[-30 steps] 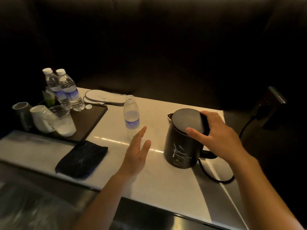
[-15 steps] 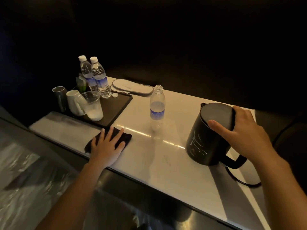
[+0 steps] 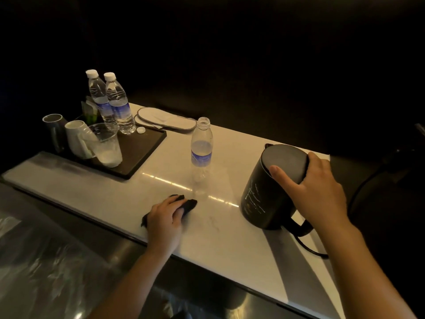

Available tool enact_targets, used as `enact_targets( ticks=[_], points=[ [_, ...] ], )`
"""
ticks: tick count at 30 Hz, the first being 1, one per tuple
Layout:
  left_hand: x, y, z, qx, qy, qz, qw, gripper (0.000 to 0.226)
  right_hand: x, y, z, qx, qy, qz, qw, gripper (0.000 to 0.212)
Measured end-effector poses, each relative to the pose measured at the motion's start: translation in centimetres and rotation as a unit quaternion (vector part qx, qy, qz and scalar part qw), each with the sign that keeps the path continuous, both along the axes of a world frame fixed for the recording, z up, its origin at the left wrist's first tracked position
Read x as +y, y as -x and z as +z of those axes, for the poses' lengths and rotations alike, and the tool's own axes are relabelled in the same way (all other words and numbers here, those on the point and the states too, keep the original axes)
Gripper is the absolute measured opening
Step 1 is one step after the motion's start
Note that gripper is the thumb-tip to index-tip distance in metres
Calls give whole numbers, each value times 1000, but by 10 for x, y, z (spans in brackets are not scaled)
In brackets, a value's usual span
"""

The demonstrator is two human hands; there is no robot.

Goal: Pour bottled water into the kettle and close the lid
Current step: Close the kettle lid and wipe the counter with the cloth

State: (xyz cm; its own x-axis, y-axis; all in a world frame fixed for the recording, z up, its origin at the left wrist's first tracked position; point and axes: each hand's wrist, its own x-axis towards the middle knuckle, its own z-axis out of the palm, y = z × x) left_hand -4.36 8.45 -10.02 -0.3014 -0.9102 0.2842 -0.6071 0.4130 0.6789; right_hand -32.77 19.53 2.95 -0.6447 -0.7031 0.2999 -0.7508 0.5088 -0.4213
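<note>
A black electric kettle stands at the right of the pale table, its lid down. My right hand rests over the lid's near edge, fingers curled around the top. An uncapped clear water bottle with a blue label stands upright mid-table, apparently empty. My left hand presses a bunched black cloth onto the tabletop just in front of the bottle.
A black tray at the left holds two capped full bottles, a loose white cap, a plastic cup, a white mug and a dark tumbler. White slippers lie behind. The kettle's cord trails right.
My left hand took the black cloth from the table's left front and slid it, now bunched, rightward to in front of the bottle. My right hand has stayed on the kettle lid.
</note>
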Motion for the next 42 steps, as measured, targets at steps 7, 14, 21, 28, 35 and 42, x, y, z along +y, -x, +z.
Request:
enact_targets(
  ticks=[7,14,21,28,35,42],
  points=[
    [61,117,63,441,-295,-52,846,27,-1,-8,0,9,-11,-31,999,114],
    [93,190,44,355,-104,-56,927,49,0,-7,0,22,4,-13,1000,97],
    [84,194,-4,273,-87,0,958,55,3,-3,0,9,20,0,1000,95],
    [65,196,14,327,-178,60,926,64,4,-3,-2,5,25,2,1000,96],
    [99,214,51,326,-53,7,944,56,6,0,-3,6,27,6,1000,98],
    [60,199,18,364,-81,-44,927,50,6,4,-5,-9,42,19,999,97]
  ],
)
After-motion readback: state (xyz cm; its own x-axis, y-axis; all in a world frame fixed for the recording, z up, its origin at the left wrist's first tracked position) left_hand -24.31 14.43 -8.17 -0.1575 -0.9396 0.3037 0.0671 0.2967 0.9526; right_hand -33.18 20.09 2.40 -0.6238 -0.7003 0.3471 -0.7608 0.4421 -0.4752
